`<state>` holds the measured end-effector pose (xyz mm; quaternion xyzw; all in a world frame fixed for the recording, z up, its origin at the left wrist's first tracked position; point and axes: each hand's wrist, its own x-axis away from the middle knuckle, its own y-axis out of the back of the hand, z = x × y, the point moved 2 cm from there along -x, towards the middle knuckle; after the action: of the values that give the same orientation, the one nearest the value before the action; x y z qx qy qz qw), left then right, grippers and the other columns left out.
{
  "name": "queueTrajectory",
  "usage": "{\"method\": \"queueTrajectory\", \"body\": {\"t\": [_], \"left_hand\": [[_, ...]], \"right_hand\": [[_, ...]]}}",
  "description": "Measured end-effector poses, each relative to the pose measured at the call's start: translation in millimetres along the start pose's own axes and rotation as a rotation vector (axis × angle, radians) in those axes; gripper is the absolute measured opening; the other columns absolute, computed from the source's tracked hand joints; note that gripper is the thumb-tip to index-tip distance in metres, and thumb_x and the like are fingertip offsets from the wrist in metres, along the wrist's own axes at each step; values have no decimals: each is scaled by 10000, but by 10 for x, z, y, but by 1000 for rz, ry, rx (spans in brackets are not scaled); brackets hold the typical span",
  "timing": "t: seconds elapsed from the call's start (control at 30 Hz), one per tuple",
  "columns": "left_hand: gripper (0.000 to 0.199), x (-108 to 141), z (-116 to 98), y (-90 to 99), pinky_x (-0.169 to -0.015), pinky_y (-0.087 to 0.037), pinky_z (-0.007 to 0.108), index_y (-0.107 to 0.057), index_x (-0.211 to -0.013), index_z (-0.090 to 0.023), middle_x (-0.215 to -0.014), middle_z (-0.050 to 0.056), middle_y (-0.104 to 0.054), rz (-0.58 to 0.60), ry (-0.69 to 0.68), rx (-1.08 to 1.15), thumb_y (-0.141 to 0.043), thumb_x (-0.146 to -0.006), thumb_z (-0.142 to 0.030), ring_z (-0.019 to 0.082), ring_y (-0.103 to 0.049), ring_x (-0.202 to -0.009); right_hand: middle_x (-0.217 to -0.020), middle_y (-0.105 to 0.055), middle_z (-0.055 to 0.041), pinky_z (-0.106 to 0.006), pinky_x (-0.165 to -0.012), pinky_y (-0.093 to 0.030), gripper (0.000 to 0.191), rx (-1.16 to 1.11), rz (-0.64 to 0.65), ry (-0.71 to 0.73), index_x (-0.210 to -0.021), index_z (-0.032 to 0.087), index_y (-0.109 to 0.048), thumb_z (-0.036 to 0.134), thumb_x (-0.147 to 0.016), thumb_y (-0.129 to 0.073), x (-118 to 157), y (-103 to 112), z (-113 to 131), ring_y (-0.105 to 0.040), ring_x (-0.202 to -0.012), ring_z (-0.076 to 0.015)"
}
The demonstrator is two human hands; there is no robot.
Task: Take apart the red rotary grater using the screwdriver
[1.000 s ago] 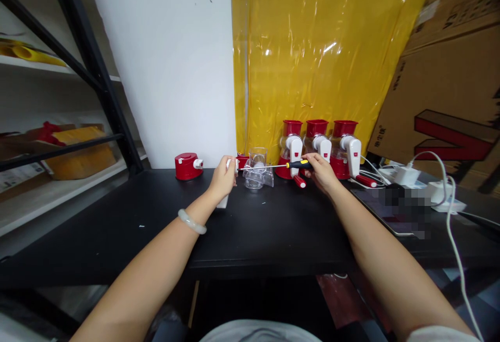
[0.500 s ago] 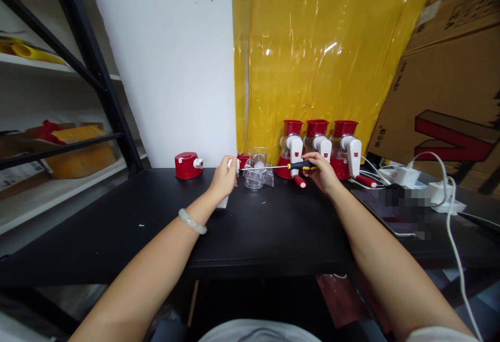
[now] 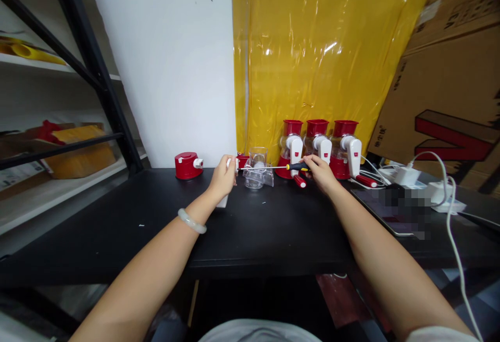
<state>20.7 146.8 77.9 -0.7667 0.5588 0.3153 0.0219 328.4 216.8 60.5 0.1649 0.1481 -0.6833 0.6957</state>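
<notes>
My left hand (image 3: 224,177) is closed around a white plastic part (image 3: 222,203), most of which the fingers hide. In my right hand (image 3: 321,173) is the black-and-yellow handle of a screwdriver (image 3: 297,167). Its thin shaft runs level to the left, and the tip meets the white part at my left fingers. Behind the shaft stands a clear plastic housing (image 3: 255,178), with a red piece (image 3: 242,160) partly hidden behind it. A red round base (image 3: 189,166) with a white knob sits left of my left hand.
Three red-and-white rotary graters (image 3: 292,146) stand at the back right of the black table (image 3: 253,237). A tablet (image 3: 386,211), white chargers (image 3: 407,176) and cables lie at the right. A cardboard box (image 3: 449,92) leans behind them; a metal rack (image 3: 94,65) is at the left.
My right hand has shifted its grip on the screwdriver handle, and the handle sits very slightly further left. My left hand and the white part have hardly moved.
</notes>
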Motion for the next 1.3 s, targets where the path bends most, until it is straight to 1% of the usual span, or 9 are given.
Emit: {"method": "queueTrajectory", "body": {"t": [0.27, 0.53, 0.6, 0.7, 0.83, 0.93, 1.0, 1.1, 1.3], "left_hand": [[310, -25, 8, 19, -431, -443, 226, -511, -951, -218, -581, -49, -496, -20, 13, 49, -370, -933, -494, 114, -497, -441], [304, 3, -30, 9, -430, -429, 220, -506, -928, -216, -581, -51, -507, -13, 0, 30, -375, -934, -489, 109, -503, -428], [306, 4, -29, 7, -430, -429, 221, -510, -929, -216, -583, -51, -508, -15, 0, 31, -376, -933, -492, 108, -501, -427], [307, 0, -18, 6, -430, -429, 224, -512, -930, -218, -582, -52, -508, -18, 3, 27, -384, -929, -497, 111, -504, -428], [316, -6, 3, 2, -438, -428, 227, -514, -944, -220, -582, -53, -512, -11, -4, 13, -380, -929, -506, 114, -510, -430], [323, -9, 16, -1, -441, -433, 231, -512, -955, -222, -585, -51, -515, -10, -6, 6, -375, -929, -514, 119, -518, -437], [323, -8, 16, -3, -441, -434, 230, -512, -955, -222, -582, -52, -513, -4, -6, 5, -375, -929, -513, 118, -517, -436], [317, -2, 2, 0, -440, -433, 226, -512, -946, -221, -571, -55, -507, -1, -5, 2, -377, -930, -507, 114, -511, -432], [312, 13, -39, 12, -445, -438, 233, -508, -939, -220, -583, -51, -514, -2, 8, -2, -381, -927, -506, 119, -517, -442]], "right_hand": [[-826, -620, 14, -258, -582, -497, 401, -294, 104, -59, -935, 250, -647, 441, -635, -834, 60, -45, 70, -569, -620, -96], [-873, -627, 36, -275, -676, -516, 415, -508, 202, -87, -985, 309, -632, 194, -621, -796, 119, 0, 169, -603, -766, -127], [-891, -632, 25, -291, -673, -522, 362, -516, 213, -87, -972, 301, -634, 238, -643, -771, 116, -7, 182, -607, -781, -143], [-879, -634, -3, -319, -640, -528, 256, -476, 184, -103, -948, 273, -629, 431, -755, -686, 82, -31, 154, -618, -746, -163], [-806, -639, -36, -328, -571, -523, 453, -313, 58, -125, -894, 232, -609, 672, -803, -550, 8, -38, 52, -638, -671, -183], [-714, -626, -46, -314, -523, -508, 575, -210, 26, -88, -883, 220, -605, 769, -799, -457, -25, -24, 1, -637, -636, -192], [-639, -595, -34, -292, -488, -481, 585, -152, 17, -51, -871, 214, -615, 772, -801, -454, -31, -12, -9, -610, -583, -177], [-580, -541, 7, -255, -442, -420, 467, -98, -3, -17, -838, 216, -624, 678, -770, -605, -21, -4, 3, -525, -497, -129], [-771, -580, 22, -256, -512, -450, 276, -298, 63, -52, -874, 249, -628, 442, -705, -728, 29, -29, 77, -538, -588, -112]]}}
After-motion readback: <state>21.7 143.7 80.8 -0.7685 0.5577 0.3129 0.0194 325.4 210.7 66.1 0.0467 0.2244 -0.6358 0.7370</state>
